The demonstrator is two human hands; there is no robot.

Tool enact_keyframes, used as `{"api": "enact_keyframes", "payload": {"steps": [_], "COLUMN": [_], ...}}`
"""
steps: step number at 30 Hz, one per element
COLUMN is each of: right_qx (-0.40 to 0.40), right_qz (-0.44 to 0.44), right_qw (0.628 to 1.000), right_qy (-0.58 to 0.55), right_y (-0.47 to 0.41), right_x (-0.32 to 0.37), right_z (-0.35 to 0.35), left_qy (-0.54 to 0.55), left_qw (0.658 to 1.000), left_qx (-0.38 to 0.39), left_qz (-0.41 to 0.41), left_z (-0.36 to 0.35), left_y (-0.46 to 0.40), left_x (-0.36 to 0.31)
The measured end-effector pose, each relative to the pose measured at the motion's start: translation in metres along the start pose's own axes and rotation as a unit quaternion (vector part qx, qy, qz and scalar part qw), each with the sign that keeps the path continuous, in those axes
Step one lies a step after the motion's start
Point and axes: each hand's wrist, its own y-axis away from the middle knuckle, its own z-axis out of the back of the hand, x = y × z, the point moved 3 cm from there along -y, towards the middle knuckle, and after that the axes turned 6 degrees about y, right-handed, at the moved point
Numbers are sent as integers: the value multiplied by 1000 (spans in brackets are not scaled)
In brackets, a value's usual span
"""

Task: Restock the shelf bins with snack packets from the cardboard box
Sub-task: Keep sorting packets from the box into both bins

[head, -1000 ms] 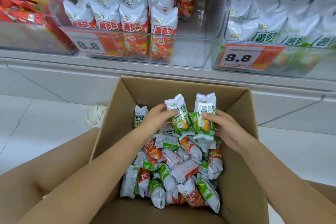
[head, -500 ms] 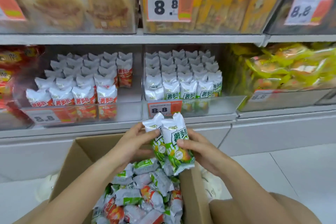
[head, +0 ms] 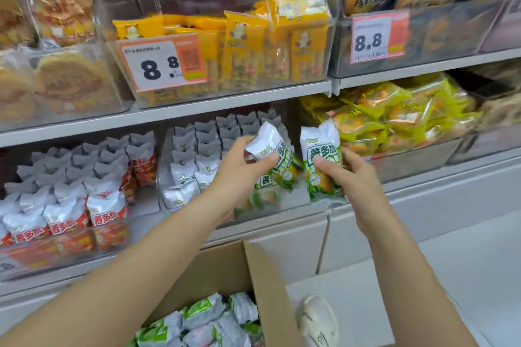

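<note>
My left hand point(head: 239, 172) grips a green-and-white snack packet point(head: 275, 155), tilted, in front of the clear shelf bin point(head: 293, 197) that holds several rows of the same green packets. My right hand point(head: 349, 175) pinches a second green packet point(head: 321, 149), upright, just right of that bin's front corner. The cardboard box point(head: 225, 270) stands open below my arms, with several green and red packets point(head: 203, 318) inside.
A bin of red packets point(head: 70, 205) sits left of the green bin. Yellow-green packets point(head: 394, 118) fill the bin to the right. The upper shelf point(head: 225, 98) carries yellow packs and 8.8 price tags. A white shoe point(head: 318, 321) rests on the pale floor beside the box.
Both hands have risen from over the box to the green bin, and the two packets have been parted, one in each hand. My view has tilted upward.
</note>
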Motion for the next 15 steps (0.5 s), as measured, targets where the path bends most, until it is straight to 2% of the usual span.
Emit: {"api": "enact_keyframes", "payload": {"steps": [3,7,8,10,12,13,14,15], "right_qx": [-73,-89,-86,-69,-59,-57,-60,-64], "right_qz": [-9,-3,0,-4,-6,-4,-2,-3], "right_qw": [993,978,981,990,994,996,996,997], "right_qy": [96,188,174,122,88,74,63,53], "right_y": [-12,-18,-20,-25,-31,-33,-36,-38], "right_x": [-17,-33,-35,-36,-37,-38,-40,-41], "right_z": [28,44,45,44,42,40,37,34], "left_qy": [-83,-239,-322,-501,-609,-631,-637,-616], "left_qw": [995,970,944,857,777,759,754,773], "left_qx": [-6,19,45,107,145,151,148,135], "left_qz": [-59,-49,-52,-63,-64,-61,-61,-70], "left_z": [-21,-34,-37,-44,-51,-54,-56,-56], "left_y": [-36,-77,-83,-87,-87,-87,-88,-89], "left_x": [3,20,25,33,40,42,42,39]}}
